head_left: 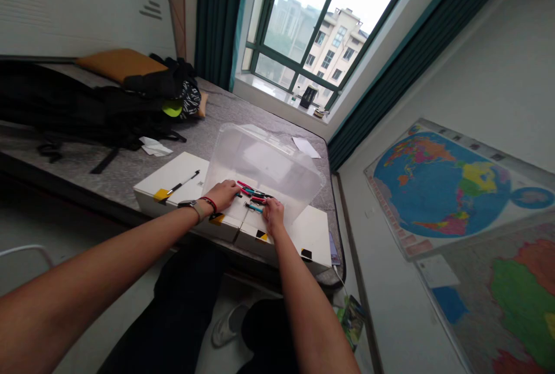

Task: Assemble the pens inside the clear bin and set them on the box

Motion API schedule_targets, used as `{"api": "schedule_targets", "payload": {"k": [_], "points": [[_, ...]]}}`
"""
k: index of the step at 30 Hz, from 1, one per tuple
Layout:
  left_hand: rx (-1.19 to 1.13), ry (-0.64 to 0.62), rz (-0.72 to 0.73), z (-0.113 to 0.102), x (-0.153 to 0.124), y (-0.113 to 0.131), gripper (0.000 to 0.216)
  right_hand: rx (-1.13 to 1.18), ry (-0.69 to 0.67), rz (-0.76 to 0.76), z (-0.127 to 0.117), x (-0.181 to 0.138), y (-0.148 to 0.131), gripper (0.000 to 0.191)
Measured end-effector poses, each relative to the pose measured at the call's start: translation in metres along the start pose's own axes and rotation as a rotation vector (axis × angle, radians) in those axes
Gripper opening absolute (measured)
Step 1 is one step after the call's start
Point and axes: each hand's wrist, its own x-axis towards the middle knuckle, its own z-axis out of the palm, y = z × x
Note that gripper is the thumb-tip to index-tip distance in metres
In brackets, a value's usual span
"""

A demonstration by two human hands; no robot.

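My left hand (224, 193) is closed at the left of a small pile of pens (247, 189), fingertips pressed together around a small dark, teal-tinged end that I cannot make out well. On the pile's right side, my right hand (274, 215) is curled with its fingertips on a blue pen (255, 207). Pink, red and black pens lie crossed between the hands on the white boxes. A black-and-white pen (183, 182) rests apart on the left white box (173, 169). Behind the pens, a clear plastic bin (277, 160) lies tipped on its side, its opening toward me.
White boxes with yellow-and-black tabs stand in a row along the grey bed edge; the right one (314, 229) is beyond my right hand. A black bag (87, 108), crumpled tissue (155, 147) and paper sheet (306, 147) lie around. A map (451, 183) hangs on the right wall.
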Motion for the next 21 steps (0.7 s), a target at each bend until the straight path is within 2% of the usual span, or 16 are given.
{"api": "schedule_targets", "payload": {"k": [6,10,12,17,21], "points": [[0.024,0.069,-0.030,-0.002,-0.001,0.003,0.029,-0.004,0.001,0.002,-0.001,0.001,0.001,0.024],[0.029,0.133,0.006,-0.010,-0.003,0.010,0.028,-0.036,-0.012,-0.028,-0.001,0.001,0.001,0.025],[-0.006,0.083,0.039,-0.012,-0.002,0.015,0.023,-0.038,-0.012,-0.042,-0.001,0.000,0.001,0.025],[-0.091,-0.174,0.027,-0.008,0.007,0.025,0.026,0.036,0.009,-0.012,-0.001,0.001,0.003,0.024],[-0.087,-0.203,-0.014,-0.003,0.013,0.030,0.024,0.042,-0.002,0.000,-0.001,0.002,0.004,0.024]]}}
